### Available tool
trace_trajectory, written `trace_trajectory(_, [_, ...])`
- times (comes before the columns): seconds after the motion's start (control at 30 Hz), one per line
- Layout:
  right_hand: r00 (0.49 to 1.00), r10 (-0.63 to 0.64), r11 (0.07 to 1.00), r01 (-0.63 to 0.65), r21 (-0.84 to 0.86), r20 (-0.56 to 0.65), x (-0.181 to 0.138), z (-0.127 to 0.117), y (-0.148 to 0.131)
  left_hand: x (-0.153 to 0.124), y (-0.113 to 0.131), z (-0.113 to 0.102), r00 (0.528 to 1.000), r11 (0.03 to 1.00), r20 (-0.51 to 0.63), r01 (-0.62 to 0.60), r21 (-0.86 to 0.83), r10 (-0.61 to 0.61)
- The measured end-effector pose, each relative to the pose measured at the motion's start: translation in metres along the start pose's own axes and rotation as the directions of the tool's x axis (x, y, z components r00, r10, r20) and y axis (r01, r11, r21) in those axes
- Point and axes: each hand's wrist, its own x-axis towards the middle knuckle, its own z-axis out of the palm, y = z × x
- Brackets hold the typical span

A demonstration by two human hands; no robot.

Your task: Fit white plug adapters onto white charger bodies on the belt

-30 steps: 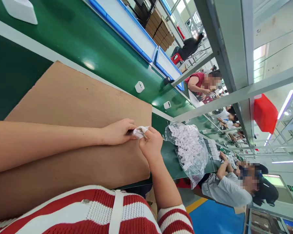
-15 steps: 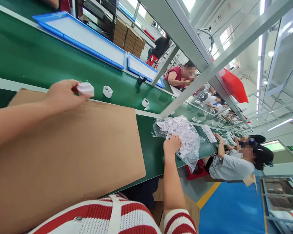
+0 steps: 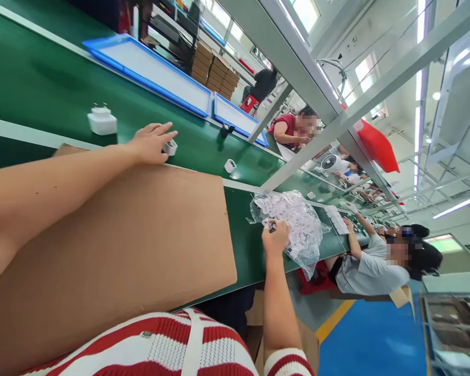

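My left hand (image 3: pixel 153 143) is over the near edge of the green belt, fingers stretched and apart. Partly behind its fingertips stands a hollow white plug housing (image 3: pixel 171 148); whether they touch I cannot tell. Farther left, a white charger plug (image 3: pixel 102 122) sits on the belt with two pins pointing up. My right hand (image 3: pixel 276 237) is at the edge of a clear plastic bag (image 3: pixel 311 245) full of small white parts (image 3: pixel 292 211). Its fingers are curled together around a small white part (image 3: pixel 266 223), partly hidden.
A big cardboard sheet (image 3: pixel 172 230) covers the bench before me. Blue-rimmed trays (image 3: pixel 149 70) line the belt's far side. Another white housing (image 3: pixel 230 166) and a black object (image 3: pixel 225 130) are on the belt. A grey post (image 3: pixel 282 164) rises beside the bag. A co-worker (image 3: pixel 370 261) sits at right.
My left hand has let go of the white plug, which now stands on the belt, and has moved right to the hollow housing. My right hand stays at the bag, its fingers now more curled.
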Motion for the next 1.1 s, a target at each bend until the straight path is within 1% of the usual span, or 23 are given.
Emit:
trace_trajectory(0.03, [1.000,-0.004,0.994,0.003,0.108,0.005,-0.006,-0.002,-0.006,0.007,0.001,0.003,0.995,1.000,0.101,-0.009,-0.015,0.010])
trace_trajectory(0.07, [1.000,0.003,0.963,-0.011,0.268,0.031,-0.013,-0.005,-0.012,0.013,0.001,0.005,0.985,1.000,0.172,0.004,-0.014,-0.001])
trace_trajectory(0.1, [0.995,0.014,0.880,-0.058,0.472,0.096,-0.019,-0.007,-0.019,0.018,0.002,0.007,0.978,1.000,0.208,0.028,0.004,-0.028])
trace_trajectory(0.13, [0.978,0.012,0.745,-0.146,0.651,0.207,-0.025,-0.009,-0.026,0.022,0.003,0.008,0.974,0.998,0.218,0.047,0.036,-0.054])
trace_trajectory(0.17, [0.945,-0.016,0.593,-0.254,0.764,0.327,-0.030,-0.011,-0.033,0.023,0.007,0.008,0.976,0.996,0.207,0.056,0.071,-0.069])
trace_trajectory(0.2, [0.900,-0.058,0.469,-0.358,0.807,0.432,-0.035,-0.012,-0.039,0.020,0.012,0.007,0.981,0.994,0.182,0.048,0.099,-0.066])
trace_trajectory(0.23, [0.856,-0.100,0.389,-0.435,0.812,0.506,-0.039,-0.014,-0.046,0.014,0.019,0.006,0.985,0.993,0.167,0.017,0.115,-0.036])
trace_trajectory(0.27, [0.825,-0.136,0.357,-0.475,0.804,0.548,-0.043,-0.015,-0.051,0.004,0.028,0.005,0.986,0.993,0.169,-0.035,0.113,0.015])
trace_trajectory(0.33, [0.803,-0.189,0.386,-0.470,0.794,0.566,-0.050,-0.017,-0.060,-0.025,0.050,0.005,0.966,0.986,0.217,-0.156,0.060,0.140])
trace_trajectory(0.4, [0.821,-0.237,0.474,-0.368,0.800,0.519,-0.054,-0.016,-0.066,-0.060,0.072,0.010,0.923,0.965,0.285,-0.259,-0.039,0.259])
trace_trajectory(0.43, [0.836,-0.265,0.530,-0.290,0.797,0.481,-0.056,-0.015,-0.069,-0.078,0.081,0.015,0.888,0.948,0.333,-0.308,-0.081,0.317])
trace_trajectory(0.47, [0.848,-0.298,0.586,-0.200,0.785,0.438,-0.057,-0.013,-0.070,-0.094,0.088,0.019,0.853,0.934,0.381,-0.331,-0.133,0.356])
trace_trajectory(0.5, [0.854,-0.338,0.632,-0.107,0.767,0.397,-0.057,-0.011,-0.072,-0.109,0.093,0.024,0.832,0.926,0.406,-0.335,-0.176,0.378])
trace_trajectory(0.53, [0.849,-0.381,0.665,-0.022,0.746,0.365,-0.058,-0.008,-0.073,-0.122,0.095,0.029,0.824,0.921,0.413,-0.324,-0.215,0.386])
trace_trajectory(0.6, [0.822,-0.452,0.691,0.076,0.719,0.347,-0.059,-0.003,-0.076,-0.140,0.092,0.038,0.849,0.919,0.380,-0.269,-0.288,0.367])
trace_trajectory(0.67, [0.813,-0.446,0.687,0.044,0.726,0.373,-0.060,-0.001,-0.079,-0.149,0.085,0.045,0.876,0.908,0.344,-0.209,-0.362,0.338])
trace_trajectory(0.73, [0.832,-0.353,0.662,-0.102,0.743,0.429,-0.062,-0.001,-0.084,-0.151,0.078,0.050,0.882,0.890,0.338,-0.168,-0.425,0.328])
trace_trajectory(0.8, [0.835,-0.255,0.596,-0.260,0.760,0.487,-0.064,-0.005,-0.093,-0.151,0.075,0.054,0.881,0.874,0.340,-0.147,-0.462,0.328])
trace_trajectory(0.83, [0.838,-0.229,0.560,-0.304,0.771,0.496,-0.064,-0.008,-0.098,-0.150,0.075,0.055,0.883,0.870,0.337,-0.140,-0.473,0.326])
trace_trajectory(0.9, [0.857,-0.230,0.503,-0.301,0.810,0.462,-0.065,-0.016,-0.110,-0.149,0.077,0.056,0.891,0.863,0.327,-0.125,-0.489,0.315])
trace_trajectory(1.0, [0.872,-0.306,0.444,-0.224,0.867,0.382,-0.063,-0.027,-0.127,-0.149,0.079,0.054,0.899,0.858,0.315,-0.115,-0.501,0.304])
trace_trajectory(1.03, [0.864,-0.339,0.430,-0.208,0.878,0.371,-0.061,-0.029,-0.132,-0.149,0.080,0.054,0.898,0.856,0.315,-0.114,-0.504,0.306])
trace_trajectory(1.1, [0.823,-0.420,0.420,-0.199,0.886,0.383,-0.056,-0.030,-0.138,-0.150,0.079,0.053,0.897,0.852,0.315,-0.114,-0.510,0.309])
